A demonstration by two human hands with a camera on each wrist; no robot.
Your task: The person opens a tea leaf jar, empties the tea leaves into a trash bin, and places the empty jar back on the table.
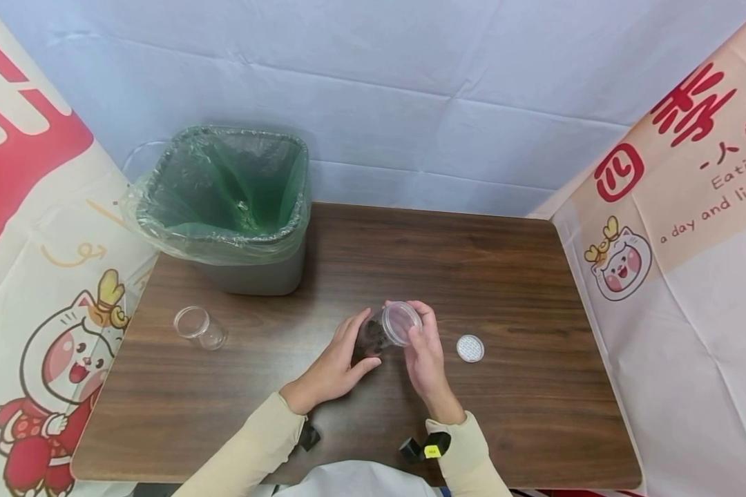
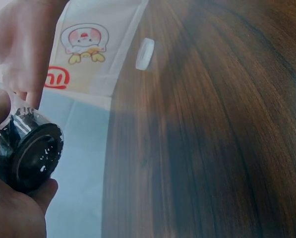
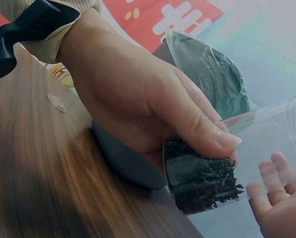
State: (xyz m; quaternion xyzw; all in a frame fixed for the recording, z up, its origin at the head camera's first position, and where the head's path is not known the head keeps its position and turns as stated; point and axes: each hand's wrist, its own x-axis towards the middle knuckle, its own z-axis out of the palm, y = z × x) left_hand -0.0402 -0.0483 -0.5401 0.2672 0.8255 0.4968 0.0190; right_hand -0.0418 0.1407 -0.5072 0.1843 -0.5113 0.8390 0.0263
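Observation:
A clear jar (image 1: 401, 323) lies tilted between both hands over the table, its round mouth uncovered and facing up to the right. Dark dried leaves (image 3: 200, 178) fill its base end. My left hand (image 1: 332, 366) grips that end, with the thumb along the side in the right wrist view. Around the mouth end, my right hand (image 1: 425, 355) holds the jar with its thumb at the rim and fingers behind the wall. Just right of the hands, a round white lid (image 1: 470, 348) lies flat on the wooden table (image 1: 534, 414).
A grey bin (image 1: 257, 276) lined with a green translucent bag (image 1: 224, 248) stands at the back left of the table. In front of it is a second clear jar (image 1: 210, 333) with no lid. Hanging cloth (image 1: 410, 103) encloses the back and sides.

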